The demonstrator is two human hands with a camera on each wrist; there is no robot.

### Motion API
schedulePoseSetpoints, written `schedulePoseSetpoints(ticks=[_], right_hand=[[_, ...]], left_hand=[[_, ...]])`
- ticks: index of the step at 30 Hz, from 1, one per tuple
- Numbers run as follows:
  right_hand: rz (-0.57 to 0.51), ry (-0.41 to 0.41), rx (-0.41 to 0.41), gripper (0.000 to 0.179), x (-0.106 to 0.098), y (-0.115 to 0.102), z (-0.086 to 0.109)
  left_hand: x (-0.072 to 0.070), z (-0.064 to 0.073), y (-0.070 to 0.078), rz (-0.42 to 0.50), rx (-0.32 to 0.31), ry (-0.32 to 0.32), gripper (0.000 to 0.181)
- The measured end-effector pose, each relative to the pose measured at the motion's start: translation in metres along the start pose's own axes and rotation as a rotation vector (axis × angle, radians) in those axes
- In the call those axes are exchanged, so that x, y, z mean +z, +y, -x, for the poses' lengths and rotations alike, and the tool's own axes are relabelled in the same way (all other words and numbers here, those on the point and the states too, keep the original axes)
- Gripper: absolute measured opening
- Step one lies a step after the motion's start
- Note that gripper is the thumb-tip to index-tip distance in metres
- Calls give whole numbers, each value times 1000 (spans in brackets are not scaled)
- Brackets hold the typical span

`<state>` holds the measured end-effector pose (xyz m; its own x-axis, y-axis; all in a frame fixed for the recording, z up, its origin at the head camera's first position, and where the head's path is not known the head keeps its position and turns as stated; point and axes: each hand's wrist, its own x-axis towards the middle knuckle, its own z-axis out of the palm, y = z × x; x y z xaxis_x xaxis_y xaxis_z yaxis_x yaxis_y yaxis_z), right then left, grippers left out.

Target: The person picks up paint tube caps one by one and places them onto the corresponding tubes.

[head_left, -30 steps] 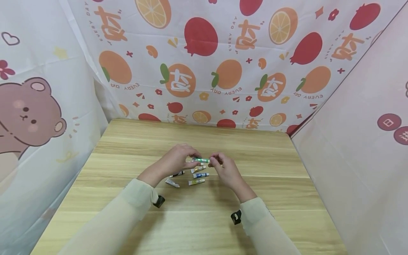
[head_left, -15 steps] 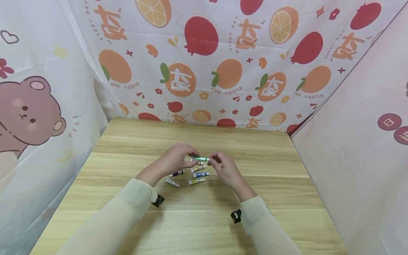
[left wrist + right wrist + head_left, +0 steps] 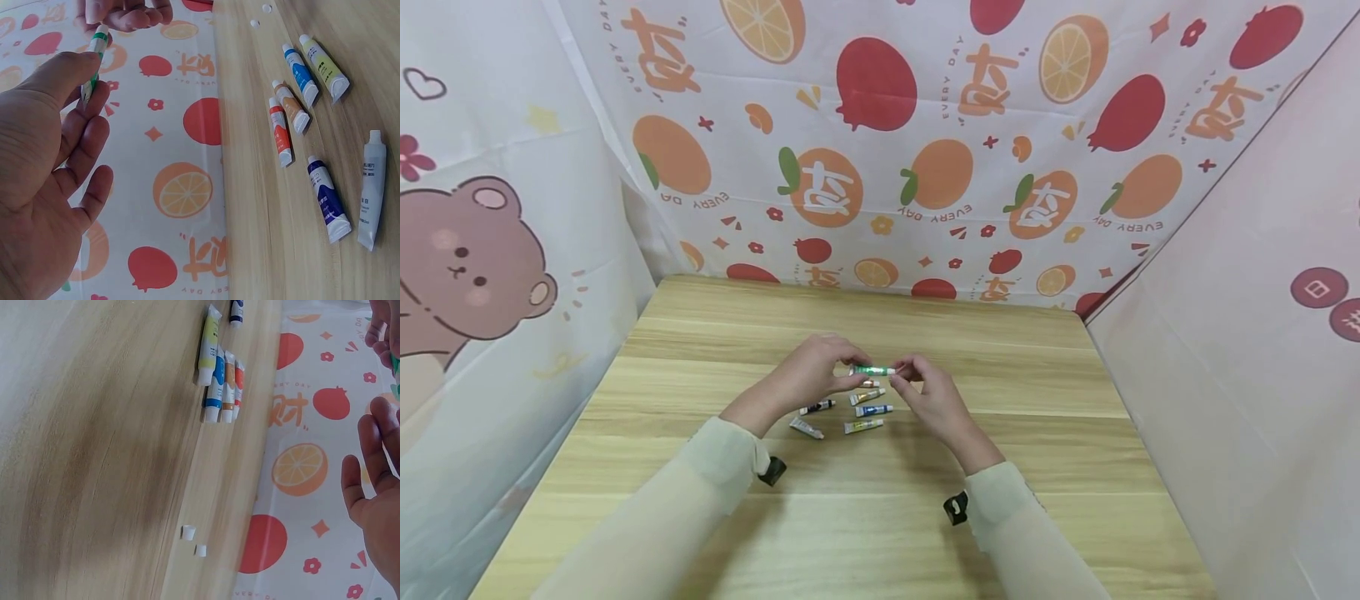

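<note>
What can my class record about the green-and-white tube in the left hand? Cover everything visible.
The green-and-white tube is slim and shiny, with a green band below its white tip; whether that tip is a cap is unclear. The left hand pinches it, hiding part of the body. It is raised above the wooden table, roughly level in the head view, tip toward the right hand. That hand's fingers are close to the tip; contact cannot be confirmed.
</note>
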<state>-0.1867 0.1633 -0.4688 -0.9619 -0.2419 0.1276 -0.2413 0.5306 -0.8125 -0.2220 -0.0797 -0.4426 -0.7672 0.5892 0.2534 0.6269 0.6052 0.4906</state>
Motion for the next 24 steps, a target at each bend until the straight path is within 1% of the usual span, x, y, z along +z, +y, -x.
schedulePoseSetpoints(ticks=[3,7,13,17,19,24], right_hand=[[32,12,-8,14,0,0,-1],[38,17,29,11,1,-1,-1],[-77,16,123,14,3,-2,-3],[-106,23,163,16,4,-3,-5],[-103,20,168,17,3,-3,-5],[-82,14,143,14,3,-2,-5]], left_hand=[[0,0,1,-10,-1,-4,22],[1,0,4,-36,8,-2,22],[5,-1,7,-113,28,28,24],[6,-1,8,-143,36,45,24],[6,-1,7,-140,32,44,24],[4,-1,7,-143,14,19,28]])
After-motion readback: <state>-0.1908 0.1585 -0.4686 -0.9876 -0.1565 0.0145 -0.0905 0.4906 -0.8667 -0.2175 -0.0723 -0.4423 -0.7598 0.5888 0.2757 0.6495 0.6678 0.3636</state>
